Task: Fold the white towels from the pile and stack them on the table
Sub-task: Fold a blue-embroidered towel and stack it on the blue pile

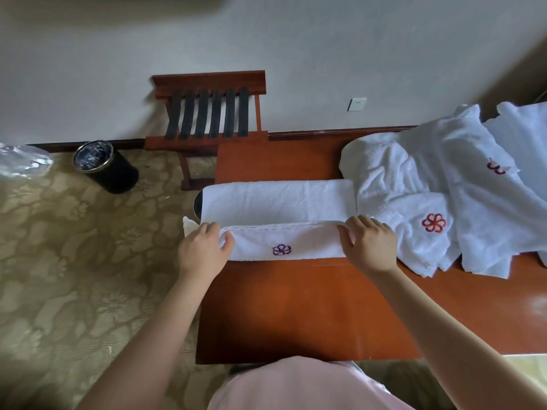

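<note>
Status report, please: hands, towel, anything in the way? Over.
Left hand, right hand: each grips one end of the towel. Near strip folded over, on the table. Pile close at right; nothing on the towel.

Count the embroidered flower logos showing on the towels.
3. The purple logo sits on the towel being folded; the full red logo at the front of the pile; the half-hidden red logo farther back on it. Folds may hide more.
</note>
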Motion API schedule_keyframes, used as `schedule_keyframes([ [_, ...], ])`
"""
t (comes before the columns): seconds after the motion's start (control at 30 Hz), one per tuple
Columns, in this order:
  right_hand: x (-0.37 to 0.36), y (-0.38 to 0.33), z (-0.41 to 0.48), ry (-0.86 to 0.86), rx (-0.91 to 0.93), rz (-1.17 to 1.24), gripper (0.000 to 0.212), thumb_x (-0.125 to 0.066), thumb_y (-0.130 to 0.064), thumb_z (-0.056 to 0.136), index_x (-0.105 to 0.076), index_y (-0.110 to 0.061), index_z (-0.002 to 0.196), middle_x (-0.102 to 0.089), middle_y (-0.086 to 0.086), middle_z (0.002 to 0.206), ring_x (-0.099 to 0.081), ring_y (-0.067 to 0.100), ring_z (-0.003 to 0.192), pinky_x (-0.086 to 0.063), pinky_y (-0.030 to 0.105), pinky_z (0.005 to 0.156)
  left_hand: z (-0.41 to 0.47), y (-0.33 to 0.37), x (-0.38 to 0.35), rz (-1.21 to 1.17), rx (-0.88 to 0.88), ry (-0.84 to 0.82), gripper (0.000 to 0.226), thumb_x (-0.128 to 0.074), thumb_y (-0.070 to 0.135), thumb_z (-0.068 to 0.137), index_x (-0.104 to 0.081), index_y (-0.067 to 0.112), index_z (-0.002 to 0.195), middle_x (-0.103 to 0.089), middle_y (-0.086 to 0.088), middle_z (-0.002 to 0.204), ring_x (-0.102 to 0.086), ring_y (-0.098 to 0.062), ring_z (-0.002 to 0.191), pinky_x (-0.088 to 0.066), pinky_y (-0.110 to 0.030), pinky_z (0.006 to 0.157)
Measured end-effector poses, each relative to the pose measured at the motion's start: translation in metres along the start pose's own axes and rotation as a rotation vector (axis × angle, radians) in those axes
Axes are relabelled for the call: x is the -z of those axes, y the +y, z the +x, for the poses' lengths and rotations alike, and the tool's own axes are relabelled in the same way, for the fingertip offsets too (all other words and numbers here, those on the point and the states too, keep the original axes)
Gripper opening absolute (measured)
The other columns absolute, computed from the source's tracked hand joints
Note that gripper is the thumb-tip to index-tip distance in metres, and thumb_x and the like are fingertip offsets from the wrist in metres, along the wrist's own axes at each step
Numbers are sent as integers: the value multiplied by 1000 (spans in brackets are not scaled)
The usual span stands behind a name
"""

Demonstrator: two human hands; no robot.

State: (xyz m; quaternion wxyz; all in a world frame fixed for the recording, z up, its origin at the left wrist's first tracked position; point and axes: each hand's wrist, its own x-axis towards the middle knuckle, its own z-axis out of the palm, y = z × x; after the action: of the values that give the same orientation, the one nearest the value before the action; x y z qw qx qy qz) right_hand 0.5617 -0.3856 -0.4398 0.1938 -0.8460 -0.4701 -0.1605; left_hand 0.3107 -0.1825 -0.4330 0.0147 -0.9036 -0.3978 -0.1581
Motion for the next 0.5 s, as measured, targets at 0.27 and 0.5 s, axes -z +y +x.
schedule_keyframes([
  [0.27,-27,7,66,-113,-70,-67,27,-70,-18,85,-58,-5,64,-51,6,54,-50,29,45,-34,27,46,94,-2,-22,117,52,-289,30,-38,33,98,-57,10,99,-58,-3,86,-55,-20,68,-34,-25,50],
  [0.5,-73,16,106,-298,-125,-128,23,-62,-25,88,-62,-6,75,-58,7,67,-56,31,64,-35,30,56,146,-6,-58,227,20,-481,30,-39,34,98,-59,11,101,-63,-6,96,-59,-25,88,-42,-31,67],
])
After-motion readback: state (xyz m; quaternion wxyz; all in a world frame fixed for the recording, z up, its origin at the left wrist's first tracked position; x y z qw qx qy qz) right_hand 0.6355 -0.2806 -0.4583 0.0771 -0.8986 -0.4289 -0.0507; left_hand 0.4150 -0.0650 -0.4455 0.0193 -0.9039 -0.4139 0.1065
